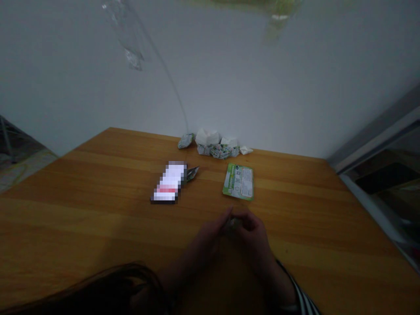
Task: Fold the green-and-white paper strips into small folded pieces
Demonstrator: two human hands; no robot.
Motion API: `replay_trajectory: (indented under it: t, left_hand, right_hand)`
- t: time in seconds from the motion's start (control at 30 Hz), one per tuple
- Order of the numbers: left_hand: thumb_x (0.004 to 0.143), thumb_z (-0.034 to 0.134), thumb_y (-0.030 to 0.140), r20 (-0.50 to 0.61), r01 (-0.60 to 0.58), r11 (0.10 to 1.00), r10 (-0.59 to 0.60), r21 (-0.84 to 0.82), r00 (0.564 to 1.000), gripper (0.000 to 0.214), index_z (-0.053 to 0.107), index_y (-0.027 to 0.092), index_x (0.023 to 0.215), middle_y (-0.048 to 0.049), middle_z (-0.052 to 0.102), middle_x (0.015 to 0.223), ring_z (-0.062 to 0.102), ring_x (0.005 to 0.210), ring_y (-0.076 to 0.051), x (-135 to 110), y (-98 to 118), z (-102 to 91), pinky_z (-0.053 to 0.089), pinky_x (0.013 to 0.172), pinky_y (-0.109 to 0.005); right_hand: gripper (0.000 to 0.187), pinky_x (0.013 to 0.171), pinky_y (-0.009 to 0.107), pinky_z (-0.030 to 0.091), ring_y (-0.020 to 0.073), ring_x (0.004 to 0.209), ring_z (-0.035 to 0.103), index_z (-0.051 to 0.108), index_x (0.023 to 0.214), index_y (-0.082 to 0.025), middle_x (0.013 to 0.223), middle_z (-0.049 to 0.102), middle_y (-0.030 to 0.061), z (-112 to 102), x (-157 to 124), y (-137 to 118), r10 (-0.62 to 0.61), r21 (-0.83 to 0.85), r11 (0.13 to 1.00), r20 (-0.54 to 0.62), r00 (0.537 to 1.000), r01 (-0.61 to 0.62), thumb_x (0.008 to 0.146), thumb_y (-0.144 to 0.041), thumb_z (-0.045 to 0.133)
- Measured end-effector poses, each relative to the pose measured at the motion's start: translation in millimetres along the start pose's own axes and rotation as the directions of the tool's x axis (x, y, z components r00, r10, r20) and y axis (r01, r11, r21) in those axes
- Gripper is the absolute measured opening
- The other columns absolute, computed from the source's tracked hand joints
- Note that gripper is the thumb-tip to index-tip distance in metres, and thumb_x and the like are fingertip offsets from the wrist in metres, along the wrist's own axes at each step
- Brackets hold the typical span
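Note:
My left hand [210, 238] and my right hand [254, 238] meet over the wooden table [82, 210] near its front middle. Their fingertips pinch together around a small pale object [231, 222] that is too dark and small to name. Both hands have their fingers closed. A green and white printed card [239, 181] lies flat just beyond the hands. A striped sleeve covers my right wrist.
A pixelated rectangular object [169, 183] lies to the left of the card, with a small folded foil piece [192, 173] beside it. Several folded paper pieces [215, 144] sit in a heap against the white wall. A window frame [377, 144] runs along the right.

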State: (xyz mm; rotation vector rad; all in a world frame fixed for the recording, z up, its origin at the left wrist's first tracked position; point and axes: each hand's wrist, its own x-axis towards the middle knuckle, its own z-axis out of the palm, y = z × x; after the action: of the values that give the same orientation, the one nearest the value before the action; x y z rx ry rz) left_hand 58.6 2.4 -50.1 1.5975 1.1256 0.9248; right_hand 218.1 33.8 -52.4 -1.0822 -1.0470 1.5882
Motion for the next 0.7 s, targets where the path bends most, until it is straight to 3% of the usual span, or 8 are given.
replay_trajectory:
  t: [0.13, 0.23, 0.43, 0.57, 0.7]
  left_hand:
    - [0.087, 0.044, 0.016, -0.006, 0.076, 0.992, -0.077, -0.1, 0.997, 0.066, 0.024, 0.023, 0.149, -0.006, 0.071, 0.11, 0.067, 0.097, -0.02, 5.7, 13.9, 3.8, 0.052, 0.087, -0.034]
    - [0.09, 0.041, 0.021, -0.048, 0.17, 0.981, -0.175, -0.09, 0.983, 0.057, 0.031, 0.018, 0.146, -0.0055, 0.073, 0.095, 0.069, 0.083, -0.019, 5.8, 23.5, 4.4, 0.054, 0.078, -0.032]
    - [0.09, 0.041, 0.024, -0.066, 0.234, 0.963, -0.227, 0.134, 0.972, 0.05, 0.043, 0.019, 0.139, -0.0079, 0.074, 0.094, 0.068, 0.078, -0.022, 1.1, 20.2, 3.2, 0.053, 0.072, -0.033]
    - [0.083, 0.049, 0.021, -0.096, 0.249, 0.946, -0.234, 0.207, 0.968, 0.059, 0.041, 0.02, 0.141, -0.0095, 0.073, 0.1, 0.067, 0.083, -0.024, 0.6, 13.6, 2.2, 0.05, 0.072, -0.032]
    - [0.079, 0.055, 0.021, -0.11, 0.272, 0.942, -0.254, 0.195, 0.961, 0.068, 0.037, 0.021, 0.144, -0.0071, 0.074, 0.092, 0.068, 0.074, -0.024, 2.2, 12.6, 3.5, 0.048, 0.065, -0.029]
  right_hand:
    - [0.02, 0.062, 0.027, 0.055, 0.0176, 0.064, 0.069, 0.074, 0.072, -0.019, 0.072, 0.076, 0.0037, 1.9, -2.4, -0.3, 0.041, 0.12, 0.992, -0.032, 0.999, -0.037, 0.058, -0.028, 0.085]
    - [0.022, 0.059, 0.026, 0.055, 0.017, 0.062, 0.069, 0.075, 0.076, -0.02, 0.073, 0.076, 0.0043, 3.1, -4.7, 0.4, 0.043, 0.144, 0.989, -0.076, 0.996, -0.032, 0.06, -0.031, 0.084]
    - [0.025, 0.064, 0.027, 0.055, 0.018, 0.067, 0.07, 0.076, 0.082, -0.021, 0.076, 0.076, 0.0038, 5.2, -6.5, -2.4, -0.015, 0.085, 0.996, -0.117, 0.993, 0.025, 0.064, -0.037, 0.083]
    - [0.032, 0.07, 0.029, 0.055, 0.0201, 0.078, 0.07, 0.075, 0.095, -0.022, 0.086, 0.076, 0.0049, 2.9, -3.9, -5.9, -0.056, -0.013, 0.998, -0.071, 0.996, 0.055, 0.072, -0.043, 0.076]
    - [0.032, 0.061, 0.028, 0.052, 0.0199, 0.067, 0.068, 0.076, 0.079, -0.017, 0.075, 0.075, 0.0061, 2.3, -2.8, -7.6, -0.024, -0.171, 0.985, 0.05, 0.998, 0.033, 0.074, -0.048, 0.072]
